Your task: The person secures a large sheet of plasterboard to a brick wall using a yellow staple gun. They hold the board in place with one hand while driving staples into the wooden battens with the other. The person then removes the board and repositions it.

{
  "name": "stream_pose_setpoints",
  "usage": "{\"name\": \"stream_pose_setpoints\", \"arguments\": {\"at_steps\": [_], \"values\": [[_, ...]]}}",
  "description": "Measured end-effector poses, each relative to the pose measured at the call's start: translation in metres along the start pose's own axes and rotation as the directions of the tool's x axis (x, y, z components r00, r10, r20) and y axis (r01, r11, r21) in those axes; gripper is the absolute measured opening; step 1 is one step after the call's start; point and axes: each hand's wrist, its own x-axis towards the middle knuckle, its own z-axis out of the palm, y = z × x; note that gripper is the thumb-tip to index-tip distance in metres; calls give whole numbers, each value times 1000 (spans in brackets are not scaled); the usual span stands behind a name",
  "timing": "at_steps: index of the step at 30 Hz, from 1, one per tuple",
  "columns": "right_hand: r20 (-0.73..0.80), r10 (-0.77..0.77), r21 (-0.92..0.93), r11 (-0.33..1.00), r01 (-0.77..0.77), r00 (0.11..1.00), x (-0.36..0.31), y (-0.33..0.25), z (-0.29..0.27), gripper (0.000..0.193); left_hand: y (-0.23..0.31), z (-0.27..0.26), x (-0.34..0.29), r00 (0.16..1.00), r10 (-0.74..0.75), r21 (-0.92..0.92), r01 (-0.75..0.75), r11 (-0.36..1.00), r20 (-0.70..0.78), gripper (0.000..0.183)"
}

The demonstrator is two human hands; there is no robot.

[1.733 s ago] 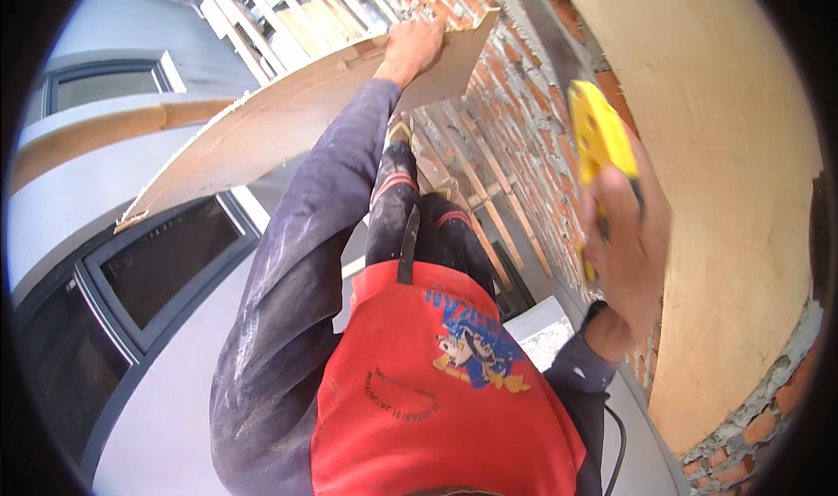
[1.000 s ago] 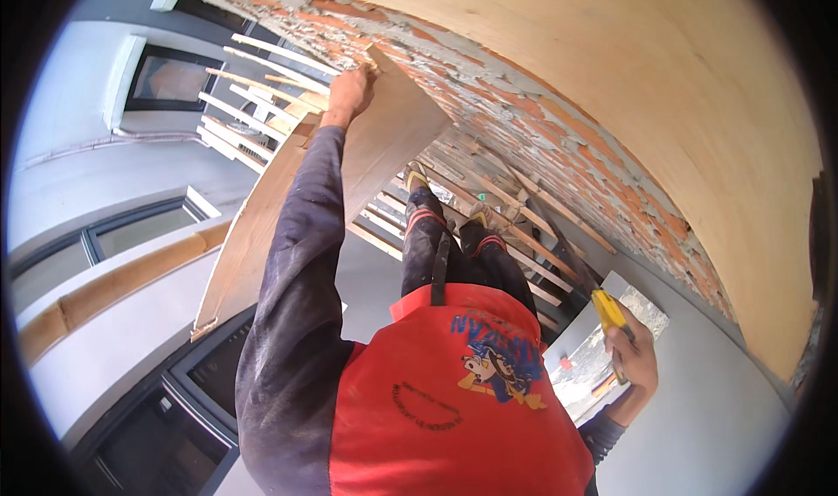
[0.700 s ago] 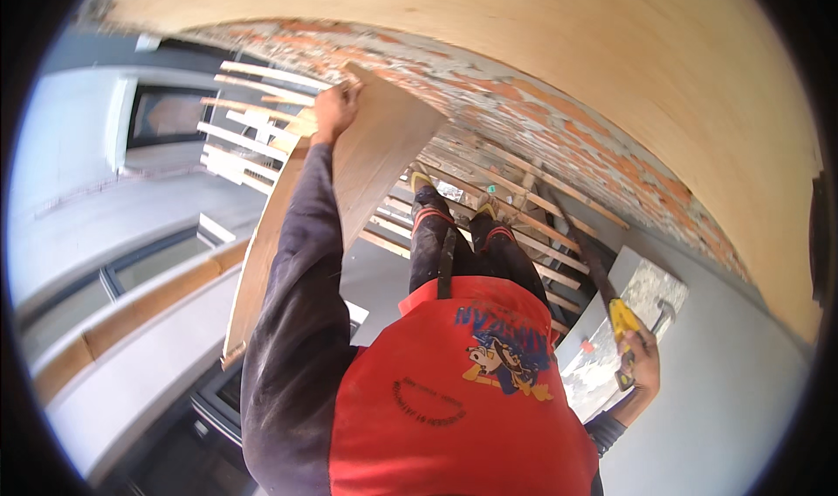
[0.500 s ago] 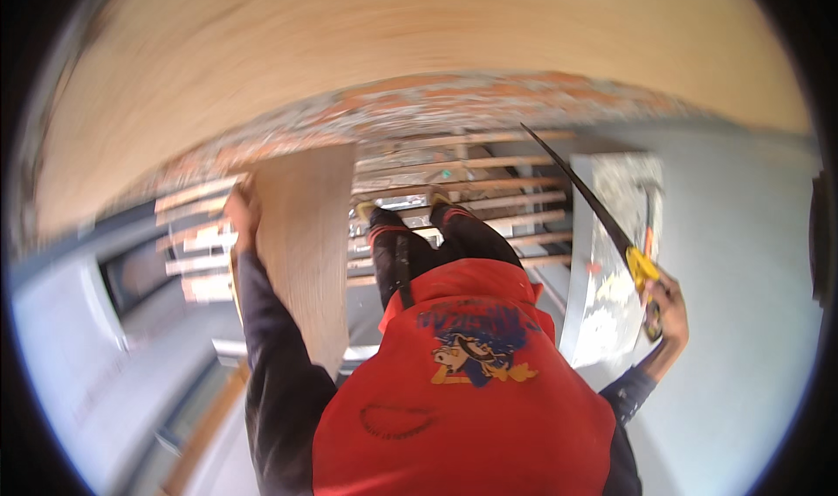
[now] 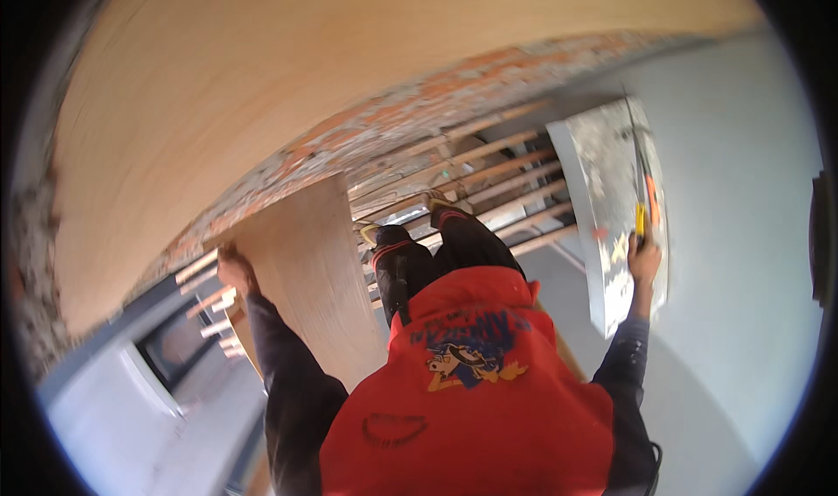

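1. By the left hand (image 5: 236,270) a plywood panel (image 5: 305,252) is gripped on its left edge, near the far corner; the fingers are curled around that edge, though how the thumb is set cannot be told
2. The panel is spread to the right of those fingers and back toward the body, so its weight is probably felt as a twist at the wrist; a firm, square grip is called for
3. By the right hand (image 5: 644,260) a hand saw (image 5: 641,220) is held, its fingers closed around the yellow handle and its narrow blade pointed away, beyond the knuckles
4. Beneath and beyond the right fingers a pale, stained board (image 5: 599,164) is seen, with an orange-handled hammer (image 5: 651,190) just past the fingertips; whether the hammer is touched by the blade cannot be told
5. The saw is best managed with its teeth turned from the hammer and the handle released only once fully supported
6. Between the two hands, timber slats (image 5: 543,239) are stood on; swings of the panel are best avoided so that balance is not upset
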Motion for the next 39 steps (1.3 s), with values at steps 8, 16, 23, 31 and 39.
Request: {"name": "stream_pose_setpoints", "arguments": {"at_steps": [8,16,23,31,39], "values": [[5,-89,-192,977,88,996,-21,55,112,57,7,0,13,980,-40,-138,13,990,-195,15],[289,-1,-308,947,94,957,12,84,158,66,9,-8,1,991,27,-65,-36,997,-128,23],[504,52,-339,930,141,862,23,97,182,68,10,-23,-4,1000,17,-172,-21,985,-23,38],[265,-54,-339,929,146,963,22,14,176,53,24,-30,-18,981,-103,52,96,994,164,43],[243,-930,625,368,689,276,4,-326,168,34,13,-34,-33,960,-5,44,-8,999,281,23]]}}
